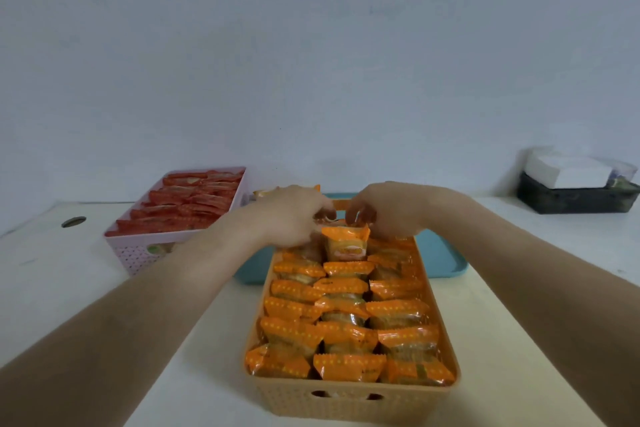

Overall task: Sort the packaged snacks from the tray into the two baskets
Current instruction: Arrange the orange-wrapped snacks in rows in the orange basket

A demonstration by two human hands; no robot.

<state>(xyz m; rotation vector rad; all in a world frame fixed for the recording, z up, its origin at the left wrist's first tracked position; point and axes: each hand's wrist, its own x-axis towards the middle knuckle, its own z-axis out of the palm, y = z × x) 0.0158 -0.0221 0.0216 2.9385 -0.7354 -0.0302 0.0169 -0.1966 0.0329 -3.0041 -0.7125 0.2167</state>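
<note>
An orange basket (349,402) stands in front of me, filled with rows of orange-wrapped snacks. Behind it lies a teal tray (440,253). A pink basket (138,250) at the back left holds red-wrapped snacks (194,201). Both my hands reach over the far end of the orange basket. One orange snack (346,243) stands upright there between them. My left hand (291,211) has curled fingers at the snack's left top, and my right hand (384,208) has curled fingers at its right top. Whether the fingers pinch the wrapper is hidden. One orange packet (265,191) peeks out behind my left hand.
A dark box (575,198) with white paper on top sits at the back right on the white table (519,305). A round hole (73,221) is in the table at the left. A plain wall rises behind.
</note>
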